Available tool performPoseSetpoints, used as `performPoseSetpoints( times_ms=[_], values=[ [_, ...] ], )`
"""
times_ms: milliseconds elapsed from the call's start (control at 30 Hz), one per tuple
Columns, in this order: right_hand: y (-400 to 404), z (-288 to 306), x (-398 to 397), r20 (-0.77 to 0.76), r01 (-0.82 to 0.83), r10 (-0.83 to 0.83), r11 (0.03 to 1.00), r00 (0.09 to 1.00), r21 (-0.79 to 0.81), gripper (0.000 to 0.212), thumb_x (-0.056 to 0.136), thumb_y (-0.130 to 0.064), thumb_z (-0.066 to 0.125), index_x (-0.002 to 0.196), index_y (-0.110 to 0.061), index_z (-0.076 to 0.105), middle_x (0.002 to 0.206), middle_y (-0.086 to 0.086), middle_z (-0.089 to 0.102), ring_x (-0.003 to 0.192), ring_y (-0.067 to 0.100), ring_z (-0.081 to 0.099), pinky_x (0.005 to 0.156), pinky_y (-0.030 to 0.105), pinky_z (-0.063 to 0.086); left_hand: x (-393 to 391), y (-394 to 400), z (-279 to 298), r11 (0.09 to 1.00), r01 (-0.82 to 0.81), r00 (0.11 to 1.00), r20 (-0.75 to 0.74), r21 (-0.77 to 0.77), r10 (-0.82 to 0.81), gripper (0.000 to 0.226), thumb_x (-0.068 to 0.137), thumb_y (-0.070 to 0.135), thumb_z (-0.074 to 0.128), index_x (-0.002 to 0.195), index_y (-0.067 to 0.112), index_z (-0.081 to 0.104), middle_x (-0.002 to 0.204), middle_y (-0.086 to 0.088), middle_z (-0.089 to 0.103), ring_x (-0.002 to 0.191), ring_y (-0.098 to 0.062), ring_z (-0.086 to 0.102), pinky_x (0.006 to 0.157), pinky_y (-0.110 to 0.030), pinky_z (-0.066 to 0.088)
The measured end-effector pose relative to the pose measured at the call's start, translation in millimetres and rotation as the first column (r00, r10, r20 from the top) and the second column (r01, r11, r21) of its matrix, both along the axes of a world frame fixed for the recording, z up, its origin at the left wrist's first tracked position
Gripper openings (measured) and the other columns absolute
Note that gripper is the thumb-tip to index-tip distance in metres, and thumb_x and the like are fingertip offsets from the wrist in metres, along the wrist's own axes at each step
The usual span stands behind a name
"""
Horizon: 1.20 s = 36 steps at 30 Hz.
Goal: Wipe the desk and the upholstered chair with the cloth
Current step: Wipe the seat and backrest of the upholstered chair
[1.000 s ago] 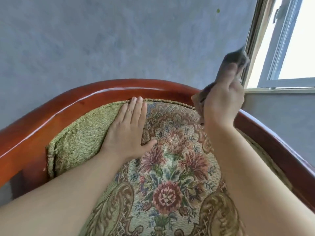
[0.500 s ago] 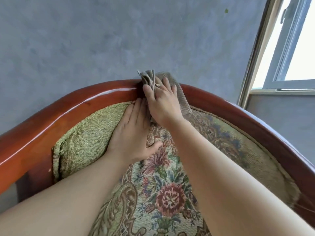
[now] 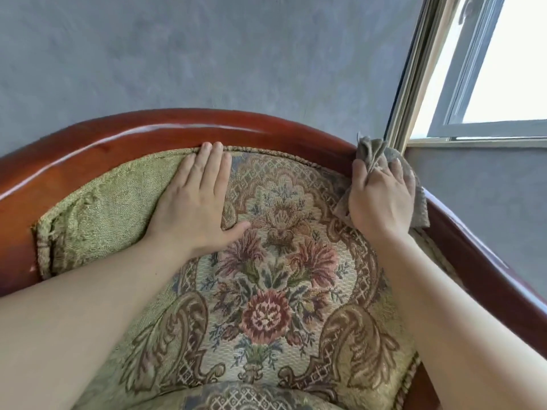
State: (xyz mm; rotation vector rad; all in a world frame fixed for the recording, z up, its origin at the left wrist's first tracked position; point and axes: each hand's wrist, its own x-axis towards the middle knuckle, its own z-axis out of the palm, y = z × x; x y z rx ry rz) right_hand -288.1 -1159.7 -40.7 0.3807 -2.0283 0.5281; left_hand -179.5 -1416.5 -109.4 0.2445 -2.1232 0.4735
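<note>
The upholstered chair's back fills the lower view: green and floral tapestry padding (image 3: pixel 266 276) inside a curved glossy red-brown wooden frame (image 3: pixel 124 137). My left hand (image 3: pixel 195 202) lies flat and open on the padding near its top edge, fingertips touching the frame. My right hand (image 3: pixel 380 196) grips a bunched grey-brown cloth (image 3: pixel 373 152) and presses it against the upper right part of the frame, where the wood curves downward. The cloth sticks out above and to the right of my fingers. No desk is in view.
A grey textured wall (image 3: pixel 207 54) rises right behind the chair. A window (image 3: pixel 488 69) with a pale frame stands at the upper right, its sill just above and right of the cloth.
My right hand has carried the cloth from the top middle of the wooden frame along the frame to its upper right part. My left hand has stayed flat on the padding.
</note>
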Motion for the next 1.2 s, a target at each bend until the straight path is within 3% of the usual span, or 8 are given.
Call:
performPoseSetpoints(
  times_ms=[400, 533, 667, 733, 833, 1000, 1100, 1200],
  values=[
    [-84, -211, 57, 0.124, -0.461, 0.444, 0.857, 0.887, 0.228, 0.052, 0.106, -0.042, 0.025, 0.155, -0.024, 0.024, 0.160, -0.012, 0.011, 0.150, 0.008, -0.003, 0.122, 0.042, 0.003, -5, -1, -2, 1.000, 0.002, 1.000, -0.014, -0.017, -0.002, 0.112, 0.086, 0.082, 0.013, 0.157, -0.002, -0.009, 0.167, -0.022, -0.008, 0.156, -0.033, -0.007, 0.128, -0.047, 0.005],
    [-81, -235, 93, 0.290, -0.655, 0.661, 0.744, 0.692, -0.132, 0.053, 0.101, -0.056, 0.022, 0.146, -0.036, 0.041, 0.155, -0.029, 0.024, 0.146, -0.003, 0.012, 0.120, 0.034, 0.013, -6, -2, -3, 0.999, 0.003, 0.999, -0.037, -0.035, -0.005, 0.111, 0.087, 0.081, 0.014, 0.157, -0.002, -0.007, 0.167, -0.023, -0.005, 0.156, -0.033, -0.004, 0.128, -0.046, 0.006],
    [-72, -182, 115, 0.106, -0.215, 0.921, 0.197, 0.375, -0.956, 0.081, 0.088, -0.076, 0.035, 0.079, -0.003, 0.070, 0.070, 0.013, 0.074, 0.060, 0.025, 0.070, 0.056, 0.032, 0.050, -4, -2, -3, 0.999, -0.001, 0.999, -0.034, -0.033, 0.000, 0.110, 0.087, 0.080, 0.016, 0.157, -0.002, -0.005, 0.167, -0.023, -0.003, 0.156, -0.034, -0.002, 0.128, -0.046, 0.006],
    [-60, -145, 113, -0.124, -0.039, 0.934, -0.118, 0.335, -0.992, 0.061, 0.091, -0.066, 0.046, 0.084, -0.015, 0.078, 0.078, 0.009, 0.077, 0.064, 0.023, 0.074, 0.057, 0.032, 0.055, -4, -1, -2, 0.999, -0.003, 1.000, -0.031, -0.035, 0.002, 0.110, 0.088, 0.080, 0.016, 0.157, -0.002, -0.006, 0.167, -0.023, -0.004, 0.156, -0.034, -0.003, 0.128, -0.046, 0.005],
    [-40, -85, 106, -0.344, -0.252, 0.867, -0.265, 0.361, -0.931, 0.050, 0.094, -0.060, 0.048, 0.087, -0.021, 0.078, 0.084, -0.002, 0.078, 0.073, 0.017, 0.075, 0.059, 0.034, 0.058, -3, -1, -3, 0.999, -0.007, 1.000, -0.027, -0.033, 0.006, 0.110, 0.088, 0.080, 0.015, 0.157, -0.003, -0.007, 0.167, -0.023, -0.006, 0.156, -0.033, -0.005, 0.128, -0.046, 0.005],
    [-47, -12, 81, -0.306, -0.553, 0.636, 0.230, 0.709, -0.801, 0.041, 0.099, -0.055, 0.034, 0.081, -0.034, 0.065, 0.072, -0.017, 0.071, 0.074, 0.010, 0.070, 0.069, 0.034, 0.055, -3, 0, -3, 1.000, -0.013, 1.000, -0.024, -0.023, 0.013, 0.110, 0.088, 0.081, 0.013, 0.156, -0.002, -0.011, 0.167, -0.022, -0.009, 0.156, -0.032, -0.008, 0.128, -0.046, 0.004],
    [-65, -9, 48, -0.133, -0.511, 0.536, 0.657, 0.834, -0.554, 0.052, 0.102, -0.052, 0.023, 0.127, -0.027, 0.061, 0.118, -0.002, 0.069, 0.113, 0.020, 0.062, 0.100, 0.046, 0.047, -2, 1, -2, 0.999, -0.021, 1.000, -0.024, -0.028, 0.020, 0.110, 0.088, 0.081, 0.014, 0.156, -0.003, -0.011, 0.167, -0.022, -0.009, 0.156, -0.033, -0.008, 0.128, -0.046, 0.004],
    [-87, -32, 19, 0.011, -0.261, 0.264, 0.958, 0.964, -0.123, 0.052, 0.105, -0.044, 0.023, 0.147, -0.019, 0.042, 0.156, 0.007, 0.038, 0.146, 0.025, 0.026, 0.122, 0.037, 0.003, -3, 1, -3, 0.999, -0.018, 1.000, -0.021, -0.039, 0.017, 0.111, 0.088, 0.081, 0.013, 0.156, -0.004, -0.009, 0.167, -0.024, -0.007, 0.156, -0.034, -0.005, 0.127, -0.047, 0.007]
  ],
)
